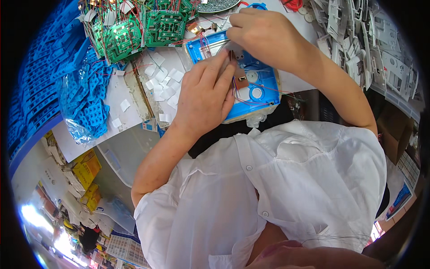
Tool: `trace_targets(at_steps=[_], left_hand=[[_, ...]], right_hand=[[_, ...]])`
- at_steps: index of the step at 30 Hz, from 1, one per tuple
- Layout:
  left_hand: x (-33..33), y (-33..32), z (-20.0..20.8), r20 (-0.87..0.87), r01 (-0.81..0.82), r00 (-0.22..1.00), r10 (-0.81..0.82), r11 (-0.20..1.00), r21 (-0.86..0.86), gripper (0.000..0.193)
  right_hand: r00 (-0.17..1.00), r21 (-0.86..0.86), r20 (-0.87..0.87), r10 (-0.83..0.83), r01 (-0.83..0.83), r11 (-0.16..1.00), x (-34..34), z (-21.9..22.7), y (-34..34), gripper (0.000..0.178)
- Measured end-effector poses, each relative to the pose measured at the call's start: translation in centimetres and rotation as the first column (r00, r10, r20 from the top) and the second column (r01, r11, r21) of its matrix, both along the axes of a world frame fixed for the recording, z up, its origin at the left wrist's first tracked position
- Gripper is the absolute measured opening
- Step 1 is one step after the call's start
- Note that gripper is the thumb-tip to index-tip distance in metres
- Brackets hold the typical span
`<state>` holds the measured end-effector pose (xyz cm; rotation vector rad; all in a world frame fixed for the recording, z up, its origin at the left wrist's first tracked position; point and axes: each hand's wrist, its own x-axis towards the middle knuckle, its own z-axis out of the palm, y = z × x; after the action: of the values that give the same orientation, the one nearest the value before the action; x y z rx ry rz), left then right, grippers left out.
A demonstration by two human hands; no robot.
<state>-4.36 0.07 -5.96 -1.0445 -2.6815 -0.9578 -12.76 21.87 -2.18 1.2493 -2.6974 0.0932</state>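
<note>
A blue plastic casing (264, 87) lies at the table edge in front of me, with small brown boards (240, 80) and thin wires inside. My left hand (204, 89) rests over its near left side. The fingers stretch into the casing, index and middle fingertips touching or close to a small dark part. My right hand (262, 36) is at the casing's far right edge, its fingers curled together in a pinch. Whatever lies between those fingertips is hidden. Red wires (205, 47) run out of the casing's far left corner.
Green circuit boards (165, 28) with wires are piled at the far left. White square pads (165, 85) lie left of the casing. Blue plastic parts (87, 98) fill the left side; white plastic parts (349, 36) are heaped at the right. A metal dish (217, 5) stands at the back.
</note>
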Motion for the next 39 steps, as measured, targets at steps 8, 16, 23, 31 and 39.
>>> trace_targets(at_steps=[8,16,23,31,39], left_hand=[[0.2,0.5,0.7,0.011,-0.035,0.999,0.037,0.994,-0.100,0.055],[0.0,0.4,0.5,-0.014,-0.037,0.999,0.036,0.998,-0.058,0.055],[0.1,0.5,0.3,-0.003,-0.056,0.998,0.056,0.997,-0.049,0.055],[0.1,0.5,0.3,0.000,-0.054,0.999,0.054,0.997,-0.051,0.055],[0.1,0.6,0.2,0.002,-0.066,0.998,0.066,0.997,-0.030,0.053]], right_hand=[[0.971,0.175,0.237,0.003,-0.046,0.984,2.4,2.7,-1.1,0.007],[0.753,-0.117,0.658,0.022,0.073,0.990,0.0,2.3,1.2,0.007],[0.841,-0.249,0.536,0.070,0.078,0.965,1.1,1.4,2.2,0.010],[0.960,-0.351,0.271,0.077,0.023,0.936,2.0,-0.7,1.6,0.016],[0.977,-0.420,0.209,-0.040,0.127,0.899,2.8,-2.7,1.4,0.020]])
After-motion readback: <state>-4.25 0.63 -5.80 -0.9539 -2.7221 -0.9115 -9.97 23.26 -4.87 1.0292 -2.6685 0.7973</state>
